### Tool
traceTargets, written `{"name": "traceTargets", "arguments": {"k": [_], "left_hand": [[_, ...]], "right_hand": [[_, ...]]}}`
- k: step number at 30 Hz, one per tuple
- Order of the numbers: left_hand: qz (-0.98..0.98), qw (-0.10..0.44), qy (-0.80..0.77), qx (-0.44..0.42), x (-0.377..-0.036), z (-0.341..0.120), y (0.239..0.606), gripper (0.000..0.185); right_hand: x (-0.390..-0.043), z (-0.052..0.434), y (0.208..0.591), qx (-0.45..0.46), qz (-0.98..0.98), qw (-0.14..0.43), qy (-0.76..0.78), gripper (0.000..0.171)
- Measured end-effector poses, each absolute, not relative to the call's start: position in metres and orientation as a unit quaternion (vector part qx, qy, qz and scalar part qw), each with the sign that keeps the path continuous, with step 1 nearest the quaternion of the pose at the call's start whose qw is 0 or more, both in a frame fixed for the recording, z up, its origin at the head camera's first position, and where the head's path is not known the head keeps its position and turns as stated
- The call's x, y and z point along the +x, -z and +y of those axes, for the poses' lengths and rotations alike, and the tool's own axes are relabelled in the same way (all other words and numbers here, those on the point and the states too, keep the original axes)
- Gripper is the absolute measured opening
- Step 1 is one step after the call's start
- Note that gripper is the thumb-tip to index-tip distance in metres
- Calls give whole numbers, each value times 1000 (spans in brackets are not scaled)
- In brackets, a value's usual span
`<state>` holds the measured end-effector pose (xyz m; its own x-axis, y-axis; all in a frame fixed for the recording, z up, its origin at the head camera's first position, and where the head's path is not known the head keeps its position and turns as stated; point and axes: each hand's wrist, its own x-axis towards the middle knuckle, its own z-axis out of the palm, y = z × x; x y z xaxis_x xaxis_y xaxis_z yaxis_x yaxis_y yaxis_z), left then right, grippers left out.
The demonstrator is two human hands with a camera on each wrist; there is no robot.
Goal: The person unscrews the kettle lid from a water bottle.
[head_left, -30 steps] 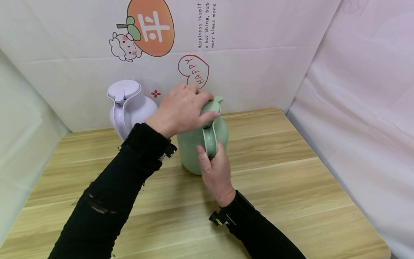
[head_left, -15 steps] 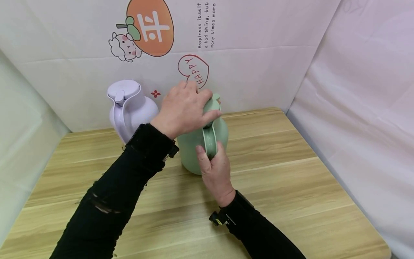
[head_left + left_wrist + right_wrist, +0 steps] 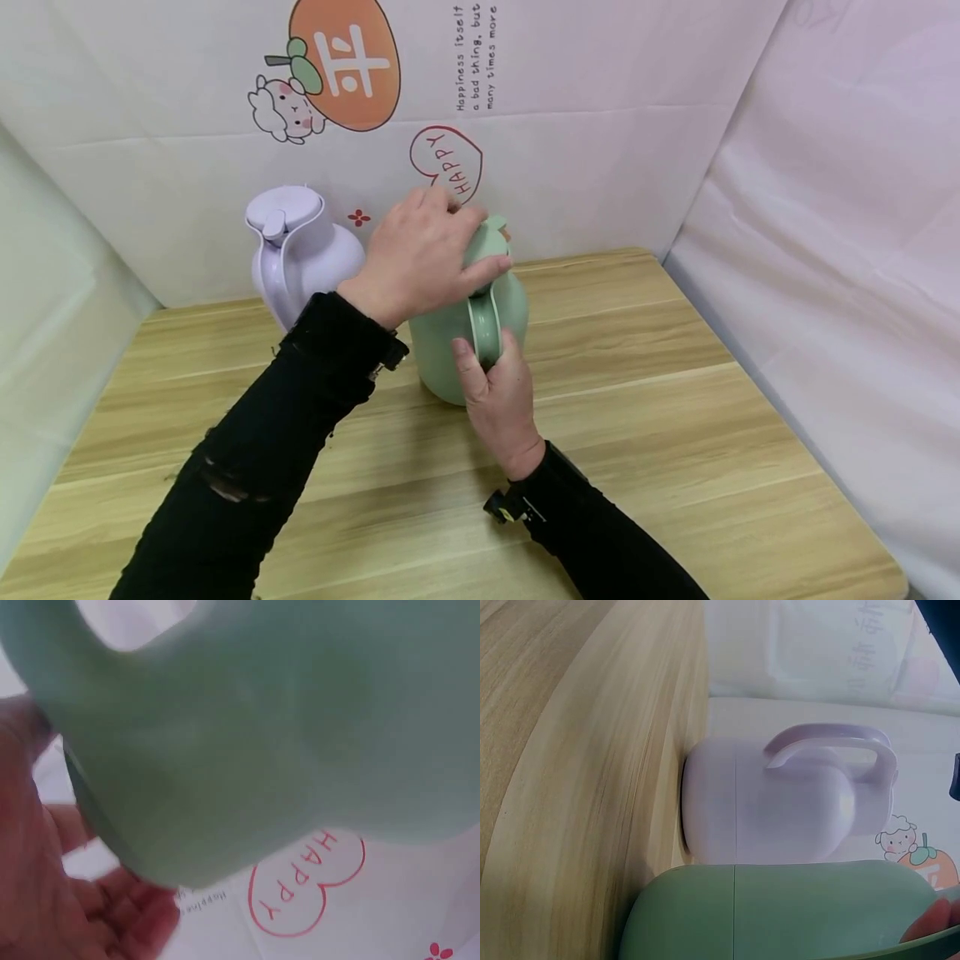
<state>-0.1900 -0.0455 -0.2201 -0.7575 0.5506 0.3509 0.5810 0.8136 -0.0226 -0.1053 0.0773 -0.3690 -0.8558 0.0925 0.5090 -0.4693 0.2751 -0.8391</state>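
A pale green vacuum jug (image 3: 442, 354) stands upright on the wooden table in the head view. My left hand (image 3: 420, 254) reaches over its top and grips the lid (image 3: 489, 242), thumb on the near side; some fingertips are hidden behind it. Lower down, my right hand (image 3: 504, 400) holds the handle (image 3: 485, 323) between thumb and fingers. Seen close in the left wrist view, the green jug (image 3: 210, 750) has curled fingers (image 3: 127, 907) beside its upper end. In the right wrist view, fingertips (image 3: 928, 921) show at the jug's edge.
A lavender vacuum jug (image 3: 330, 258) with its lid on stands at the back left, close to the left hand and forearm. The wooden table (image 3: 660, 433) meets a printed white cloth (image 3: 600, 183) at the back. White cloth also hangs at both sides.
My left hand has shifted slightly at the lid, and the lid's green tab has turned a little to the left. The right hand and the jug body stay in place.
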Motion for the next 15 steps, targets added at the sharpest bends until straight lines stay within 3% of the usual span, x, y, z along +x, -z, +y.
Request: {"name": "traceTargets", "arguments": {"k": [10, 15], "left_hand": [[-908, 38, 103, -403, -193, -65, 205, 55], [-906, 24, 92, -412, -193, -66, 205, 54]], "right_hand": [[-106, 78, 370, 130, -763, 247, -584, 29], [-106, 77, 370, 129, -762, 246, -585, 30]]}}
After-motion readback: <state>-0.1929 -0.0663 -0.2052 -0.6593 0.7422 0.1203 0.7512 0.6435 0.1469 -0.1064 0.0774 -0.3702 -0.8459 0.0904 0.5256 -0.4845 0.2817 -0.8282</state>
